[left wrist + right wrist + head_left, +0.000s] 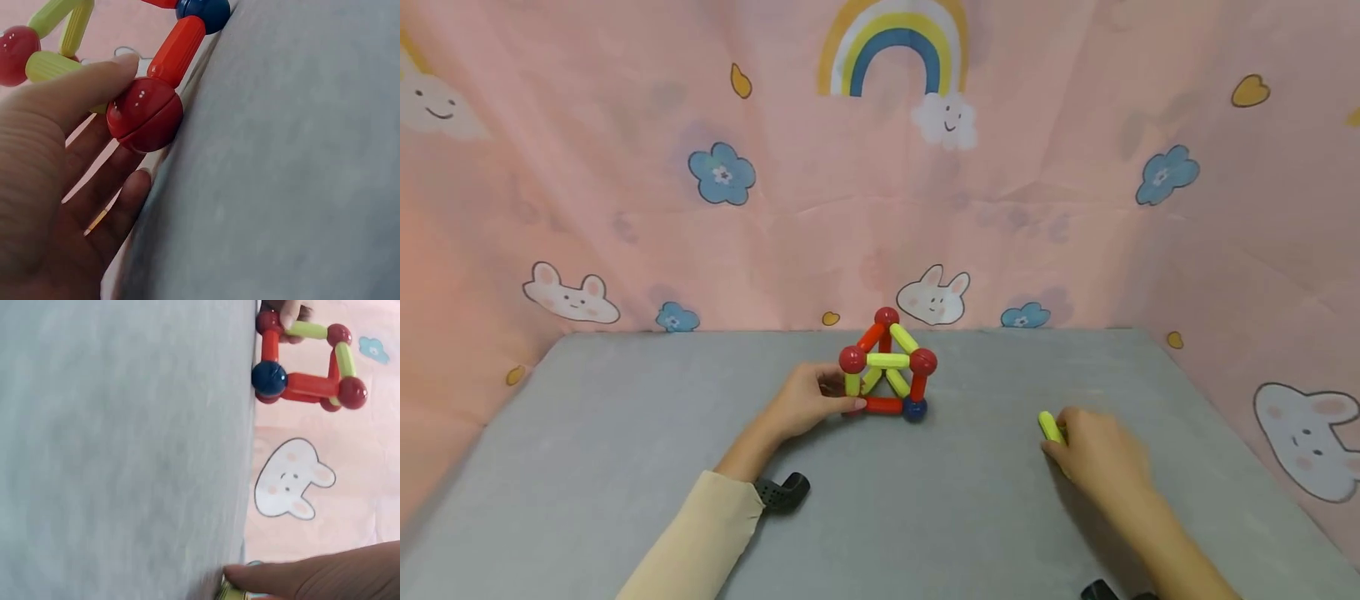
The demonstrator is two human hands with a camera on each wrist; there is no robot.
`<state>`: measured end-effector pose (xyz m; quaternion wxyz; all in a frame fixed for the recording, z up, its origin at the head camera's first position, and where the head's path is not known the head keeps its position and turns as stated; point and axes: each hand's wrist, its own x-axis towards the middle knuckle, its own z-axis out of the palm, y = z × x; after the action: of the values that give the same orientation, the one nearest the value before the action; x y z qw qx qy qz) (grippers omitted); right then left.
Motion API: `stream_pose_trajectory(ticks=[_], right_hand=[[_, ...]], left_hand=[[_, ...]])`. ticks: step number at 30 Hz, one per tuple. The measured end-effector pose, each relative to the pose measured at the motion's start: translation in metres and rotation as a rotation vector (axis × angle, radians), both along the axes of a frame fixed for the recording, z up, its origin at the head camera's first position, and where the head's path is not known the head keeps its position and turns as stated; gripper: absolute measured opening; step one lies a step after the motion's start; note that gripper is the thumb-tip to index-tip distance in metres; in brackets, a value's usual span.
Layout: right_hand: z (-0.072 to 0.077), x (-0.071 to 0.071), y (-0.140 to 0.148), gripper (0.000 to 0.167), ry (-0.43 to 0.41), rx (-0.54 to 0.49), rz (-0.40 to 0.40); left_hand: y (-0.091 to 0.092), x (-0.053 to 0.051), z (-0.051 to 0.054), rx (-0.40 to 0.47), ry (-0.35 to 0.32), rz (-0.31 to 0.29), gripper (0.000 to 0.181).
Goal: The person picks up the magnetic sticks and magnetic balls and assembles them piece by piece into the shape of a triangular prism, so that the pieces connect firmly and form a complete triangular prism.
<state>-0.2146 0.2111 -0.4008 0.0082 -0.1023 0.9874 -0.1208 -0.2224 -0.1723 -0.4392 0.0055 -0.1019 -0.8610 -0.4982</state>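
A frame of magnetic rods and balls (887, 361) stands on the grey table, built from red and yellow-green rods with red balls and a dark blue ball (914, 409). My left hand (805, 400) grips its near left corner, thumb in front and fingers behind. The left wrist view shows the thumb against the corner's red ball (145, 115), with a red rod (178, 51) running from it to a blue ball. Away to the right, my right hand (1105, 454) pinches a loose yellow-green magnetic rod (1049, 427) just over the table; only a bit of that rod (232, 592) shows in the right wrist view.
The grey tabletop (970, 500) stretches between and around the hands. Behind it hangs a pink cloth (820, 233) printed with rabbits, flowers and a rainbow. A black wrist device (784, 493) sits at the left sleeve, and another black piece (1099, 591) shows at the bottom edge.
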Motion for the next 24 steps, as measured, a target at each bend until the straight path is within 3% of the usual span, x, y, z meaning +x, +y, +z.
stream_pose_trajectory(ticks=[5,9,11,13,15,17,24], right_hand=[[0.000,0.002,-0.006,0.024,0.036,0.034,0.027],[0.002,0.003,-0.019,0.025,0.156,-0.037,0.122],[0.003,0.006,-0.030,0.025,0.213,-0.091,0.190],[0.006,0.007,-0.045,0.027,0.248,-0.138,0.249],[0.008,0.008,-0.063,0.027,0.282,-0.176,0.292],[0.008,0.008,-0.082,0.027,0.308,-0.207,0.325],[0.001,0.008,-0.132,0.031,0.345,-0.223,0.384]], left_hand=[[0.009,-0.001,0.008,-0.091,0.054,0.020,0.034],[0.013,0.001,0.015,-0.102,0.075,0.050,0.037],[0.012,0.002,0.017,0.022,0.114,0.067,0.040],[0.010,0.000,0.022,0.212,0.185,0.078,0.041],[0.008,-0.004,0.025,0.372,0.266,0.055,0.043],[0.006,-0.005,0.029,0.455,0.321,0.042,0.040],[0.007,0.004,0.034,0.313,0.290,0.022,0.028]])
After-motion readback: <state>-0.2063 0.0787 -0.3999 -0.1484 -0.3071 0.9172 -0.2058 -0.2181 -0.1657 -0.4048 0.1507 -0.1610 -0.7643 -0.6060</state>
